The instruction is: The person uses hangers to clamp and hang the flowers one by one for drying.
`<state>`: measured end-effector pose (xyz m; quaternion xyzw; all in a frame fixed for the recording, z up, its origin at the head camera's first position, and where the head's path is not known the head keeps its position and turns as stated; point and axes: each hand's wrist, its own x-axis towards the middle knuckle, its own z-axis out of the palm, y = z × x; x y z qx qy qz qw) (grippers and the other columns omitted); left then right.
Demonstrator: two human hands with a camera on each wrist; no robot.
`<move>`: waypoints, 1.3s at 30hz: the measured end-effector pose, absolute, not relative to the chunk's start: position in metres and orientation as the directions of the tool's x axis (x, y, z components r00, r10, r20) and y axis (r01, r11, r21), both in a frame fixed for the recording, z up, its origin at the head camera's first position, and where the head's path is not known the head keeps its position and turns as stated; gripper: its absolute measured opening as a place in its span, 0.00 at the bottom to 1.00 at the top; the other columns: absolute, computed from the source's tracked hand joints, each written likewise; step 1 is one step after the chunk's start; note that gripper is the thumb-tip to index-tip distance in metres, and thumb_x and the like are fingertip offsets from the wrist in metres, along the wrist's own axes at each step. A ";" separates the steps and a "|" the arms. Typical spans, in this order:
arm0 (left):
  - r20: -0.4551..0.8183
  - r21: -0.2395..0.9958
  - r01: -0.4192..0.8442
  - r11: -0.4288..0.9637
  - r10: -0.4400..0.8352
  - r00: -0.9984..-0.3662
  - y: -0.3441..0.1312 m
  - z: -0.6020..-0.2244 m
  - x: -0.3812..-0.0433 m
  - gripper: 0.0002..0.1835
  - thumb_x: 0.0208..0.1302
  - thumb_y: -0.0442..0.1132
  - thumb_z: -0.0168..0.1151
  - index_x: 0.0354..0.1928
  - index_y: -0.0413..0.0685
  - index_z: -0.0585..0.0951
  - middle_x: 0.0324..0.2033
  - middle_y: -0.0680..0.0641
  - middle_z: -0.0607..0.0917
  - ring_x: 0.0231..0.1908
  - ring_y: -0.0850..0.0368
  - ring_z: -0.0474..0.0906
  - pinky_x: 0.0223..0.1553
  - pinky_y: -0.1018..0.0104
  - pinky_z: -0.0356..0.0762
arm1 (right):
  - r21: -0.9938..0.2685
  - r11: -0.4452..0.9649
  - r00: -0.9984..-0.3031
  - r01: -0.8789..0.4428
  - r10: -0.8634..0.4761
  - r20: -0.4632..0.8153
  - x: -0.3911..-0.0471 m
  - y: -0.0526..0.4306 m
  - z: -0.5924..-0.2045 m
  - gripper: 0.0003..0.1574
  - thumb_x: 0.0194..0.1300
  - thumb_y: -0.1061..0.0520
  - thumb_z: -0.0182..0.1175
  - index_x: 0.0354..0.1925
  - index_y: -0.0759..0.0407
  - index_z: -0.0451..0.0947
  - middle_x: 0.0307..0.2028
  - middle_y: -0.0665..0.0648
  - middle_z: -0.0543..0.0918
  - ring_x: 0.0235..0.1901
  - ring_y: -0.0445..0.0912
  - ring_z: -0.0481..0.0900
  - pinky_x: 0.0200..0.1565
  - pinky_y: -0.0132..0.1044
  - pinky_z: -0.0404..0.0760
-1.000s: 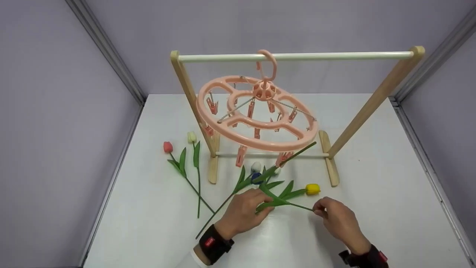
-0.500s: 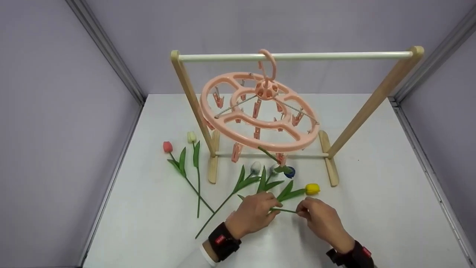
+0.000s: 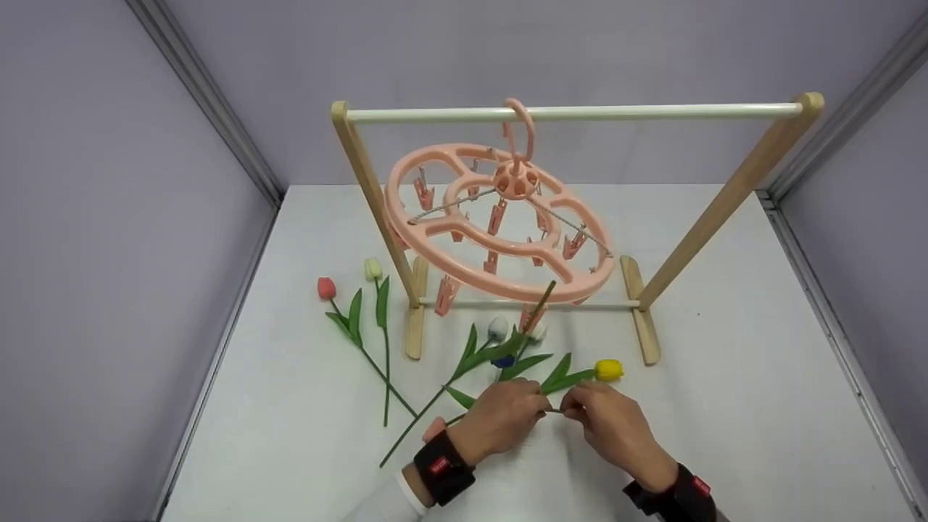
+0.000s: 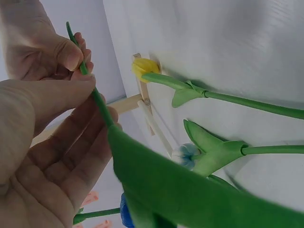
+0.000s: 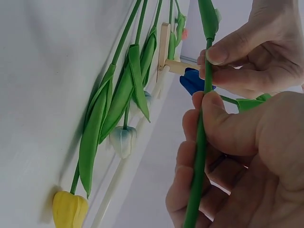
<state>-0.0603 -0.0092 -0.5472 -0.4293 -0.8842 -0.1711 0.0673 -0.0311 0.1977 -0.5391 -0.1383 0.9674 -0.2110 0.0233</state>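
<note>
In the head view my left hand (image 3: 502,413) and right hand (image 3: 612,420) meet low in front of the hanger, both pinching the green stem of one artificial tulip. Its pink head (image 3: 435,429) peeks out by the left wrist, partly hidden. The left wrist view shows that stem (image 4: 102,107) between thumb and fingers, with a broad leaf (image 4: 166,185) below. Close together on the stem (image 5: 209,61) are both thumbs in the right wrist view. A blue tulip (image 3: 502,360) hangs head down from a front clip (image 3: 533,317) of the pink round clip hanger (image 3: 500,279).
The hanger hooks over a white rail (image 3: 652,112) on a wooden stand (image 3: 725,210). On the white table (image 3: 761,413) lie a yellow tulip (image 3: 608,370), two pale blue-white ones, a coral-red tulip (image 3: 326,288) and a cream tulip (image 3: 373,269). Grey walls (image 3: 109,254) enclose the sides.
My right hand has slid left, closer to the left hand, which shifted slightly right. The hanger sways, and the hanging blue tulip swung right, then back left.
</note>
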 end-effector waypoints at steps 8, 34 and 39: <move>0.254 0.250 0.779 0.575 0.738 -0.626 -0.011 -0.546 -0.061 0.07 0.72 0.38 0.67 0.35 0.52 0.91 0.28 0.52 0.84 0.29 0.60 0.80 0.28 0.77 0.70 | -0.400 0.837 -0.927 -0.374 -0.346 0.143 -0.031 0.203 -0.543 0.10 0.60 0.62 0.77 0.32 0.48 0.87 0.31 0.44 0.82 0.36 0.41 0.83 0.35 0.32 0.83; 0.315 0.310 0.746 0.589 0.677 -0.665 -0.021 -0.528 -0.060 0.02 0.69 0.37 0.72 0.37 0.49 0.87 0.32 0.52 0.85 0.34 0.60 0.84 0.35 0.72 0.81 | -0.224 0.802 -0.789 -0.553 -0.419 0.449 -0.038 0.230 -0.530 0.19 0.47 0.67 0.82 0.31 0.50 0.85 0.33 0.47 0.83 0.36 0.40 0.78 0.35 0.31 0.84; 0.311 0.324 0.758 0.566 0.693 -0.650 -0.018 -0.522 -0.063 0.02 0.70 0.39 0.71 0.38 0.50 0.87 0.32 0.53 0.85 0.35 0.60 0.84 0.36 0.73 0.80 | -0.167 0.790 -0.749 -0.591 -0.459 0.478 -0.039 0.228 -0.524 0.17 0.48 0.66 0.82 0.32 0.51 0.85 0.34 0.48 0.82 0.35 0.41 0.77 0.35 0.33 0.82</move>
